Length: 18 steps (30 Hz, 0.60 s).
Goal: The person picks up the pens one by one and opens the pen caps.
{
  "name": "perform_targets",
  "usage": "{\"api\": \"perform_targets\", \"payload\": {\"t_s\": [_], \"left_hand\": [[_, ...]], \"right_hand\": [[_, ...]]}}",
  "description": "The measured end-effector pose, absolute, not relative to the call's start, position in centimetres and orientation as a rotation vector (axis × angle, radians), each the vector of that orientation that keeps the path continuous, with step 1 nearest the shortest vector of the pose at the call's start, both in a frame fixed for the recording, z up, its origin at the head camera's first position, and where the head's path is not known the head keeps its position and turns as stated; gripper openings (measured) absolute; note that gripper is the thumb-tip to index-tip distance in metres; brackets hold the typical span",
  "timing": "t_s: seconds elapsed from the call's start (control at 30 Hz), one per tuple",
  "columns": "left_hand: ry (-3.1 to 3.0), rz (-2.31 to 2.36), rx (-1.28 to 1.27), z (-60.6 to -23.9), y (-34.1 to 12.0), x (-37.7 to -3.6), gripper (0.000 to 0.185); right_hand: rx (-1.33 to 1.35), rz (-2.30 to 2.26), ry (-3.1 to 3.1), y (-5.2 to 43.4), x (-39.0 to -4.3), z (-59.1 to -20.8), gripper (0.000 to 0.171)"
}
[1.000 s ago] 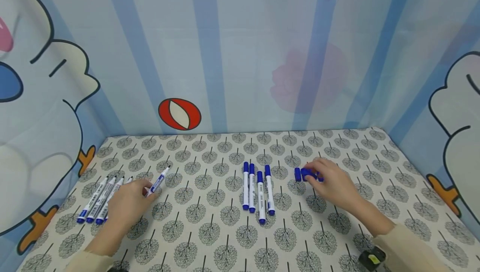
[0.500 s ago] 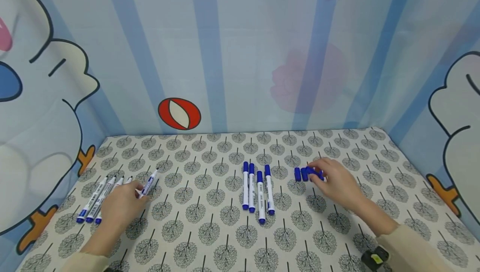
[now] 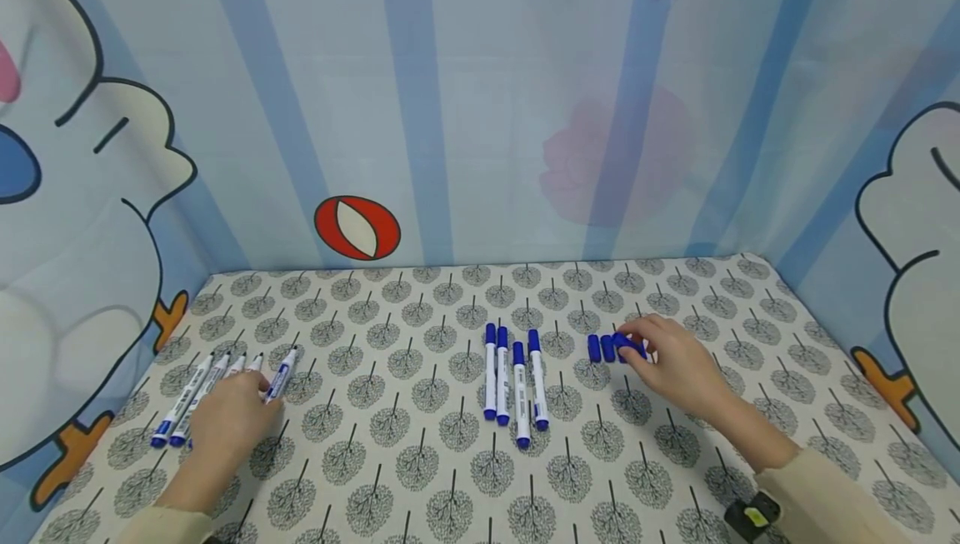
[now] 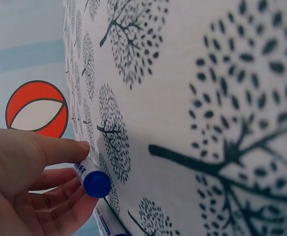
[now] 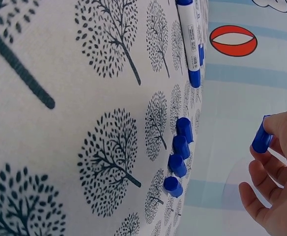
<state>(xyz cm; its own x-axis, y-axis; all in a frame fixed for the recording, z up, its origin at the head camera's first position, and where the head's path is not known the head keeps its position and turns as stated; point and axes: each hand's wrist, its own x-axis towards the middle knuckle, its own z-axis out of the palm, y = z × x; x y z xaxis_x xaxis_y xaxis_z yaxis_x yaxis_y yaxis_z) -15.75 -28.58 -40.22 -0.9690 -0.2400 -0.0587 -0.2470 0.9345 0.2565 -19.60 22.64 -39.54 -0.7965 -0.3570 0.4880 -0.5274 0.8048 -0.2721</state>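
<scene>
Between thumb and fingers, my left hand (image 3: pixel 231 417) pinches a blue-and-white whiteboard marker (image 3: pixel 281 377) with its dark nib bare, angled away from me. In the left wrist view the held marker's blue end (image 4: pixel 97 185) points toward the camera, close to the cloth. Just left of it lie several uncapped markers (image 3: pixel 183 401) side by side, partly hidden by the hand. My right hand (image 3: pixel 675 365) pinches a blue marker cap (image 5: pixel 263 137), lifted above the table. Beneath it stands a short row of blue caps (image 5: pixel 181 147), partly covered by the fingers in the head view.
Several capped markers (image 3: pixel 491 371) lie roughly parallel mid-table, between the two hands. The tree-print tablecloth (image 3: pixel 420 411) ends at a blue striped curtain (image 3: pixel 495 111) behind, with printed cartoon figures on either side.
My left hand has moved left with the marker, bringing it beside the other uncapped ones. The right hand has shifted slightly right along the caps, uncovering a second cap, and then stayed nearly still.
</scene>
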Motion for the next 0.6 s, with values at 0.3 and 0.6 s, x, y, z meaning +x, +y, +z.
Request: {"api": "perform_targets", "payload": {"t_s": [0.3, 0.6], "left_hand": [[3.055, 0.402, -0.378, -40.26, -29.02, -15.58, 0.033], [3.048, 0.37, -0.389, -40.58, -29.5, -15.76, 0.033]], "right_hand": [[0.667, 0.549, -2.559, 22.79, -19.47, -39.42, 0.026], [0.682, 0.535, -2.545, 22.94, -19.49, -39.57, 0.026]]}}
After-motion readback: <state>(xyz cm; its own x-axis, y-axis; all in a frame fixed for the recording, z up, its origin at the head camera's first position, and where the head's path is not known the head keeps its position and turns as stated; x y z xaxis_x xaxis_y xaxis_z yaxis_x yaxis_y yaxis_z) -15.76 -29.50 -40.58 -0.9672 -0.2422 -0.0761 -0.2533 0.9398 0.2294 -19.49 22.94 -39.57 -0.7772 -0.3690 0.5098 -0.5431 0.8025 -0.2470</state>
